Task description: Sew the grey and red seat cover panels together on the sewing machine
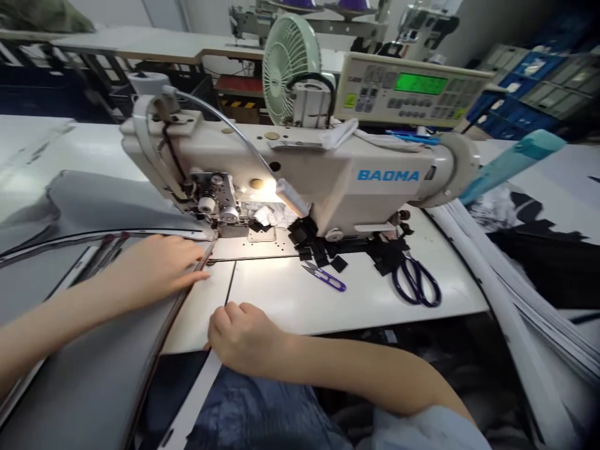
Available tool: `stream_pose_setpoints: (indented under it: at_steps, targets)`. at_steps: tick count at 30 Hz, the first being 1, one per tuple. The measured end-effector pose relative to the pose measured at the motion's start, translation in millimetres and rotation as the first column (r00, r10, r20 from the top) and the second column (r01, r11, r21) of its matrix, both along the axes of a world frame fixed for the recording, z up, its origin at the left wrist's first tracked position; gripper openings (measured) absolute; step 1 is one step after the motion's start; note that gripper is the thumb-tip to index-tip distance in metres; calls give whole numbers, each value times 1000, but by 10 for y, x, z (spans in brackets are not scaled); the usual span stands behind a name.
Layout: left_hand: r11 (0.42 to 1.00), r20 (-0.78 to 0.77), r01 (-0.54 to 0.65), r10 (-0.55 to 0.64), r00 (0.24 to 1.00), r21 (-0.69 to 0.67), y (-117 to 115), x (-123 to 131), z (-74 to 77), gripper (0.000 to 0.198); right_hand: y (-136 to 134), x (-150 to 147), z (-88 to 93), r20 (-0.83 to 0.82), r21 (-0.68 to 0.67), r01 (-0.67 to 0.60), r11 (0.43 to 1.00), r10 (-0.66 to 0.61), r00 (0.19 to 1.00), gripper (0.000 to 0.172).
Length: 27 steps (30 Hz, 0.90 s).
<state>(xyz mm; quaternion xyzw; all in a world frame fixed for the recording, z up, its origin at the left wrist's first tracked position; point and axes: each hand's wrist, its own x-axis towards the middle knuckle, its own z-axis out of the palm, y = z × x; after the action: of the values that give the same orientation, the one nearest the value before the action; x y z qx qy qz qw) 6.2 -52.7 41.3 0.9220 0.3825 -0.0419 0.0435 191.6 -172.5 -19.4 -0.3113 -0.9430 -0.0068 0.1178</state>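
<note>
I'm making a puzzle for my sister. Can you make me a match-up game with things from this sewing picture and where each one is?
1 fan
2 scissors
3 left hand
4 right hand

A flat on the grey fabric
B behind the sewing machine
C closed on the white strip at the table edge
D lying on the table beside black scraps

Pairs: 1-B, 2-D, 3-A, 4-C
</note>
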Motion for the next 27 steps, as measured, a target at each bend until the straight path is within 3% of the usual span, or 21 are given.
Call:
stream_pose_setpoints:
  at_steps: [4,9,12,15,18,20,27]
  targets:
    - [994,-209,-92,78,975,-58,133,32,-106,36,26,90,-194,-49,119,76,990,-71,996,29]
    - [996,-159,-68,59,986,-51,182,-3,-176,16,167,161,-224,-47,77,116,990,-112,993,36]
    - [1000,-20,2,-3,1000,-16,191,-74,-185,16,242,75,-180,5,22,58,998,-58,998,41]
    - [982,140,-3,30,990,-190,306,-220,-207,21,391,-76,-125,43,8,-13,1000,13,999,41]
    - [912,242,-81,191,951,-401,433,-377,-218,33,623,-187,-86,87,-17,-26,1000,27,996,43]
    - [884,269,-119,262,927,-452,449,-419,-217,36,754,-207,-72,112,-38,-22,999,26,993,45]
    - [961,251,-42,113,961,-273,284,-285,-270,28,791,-136,-105,64,-56,-51,997,54,996,45]
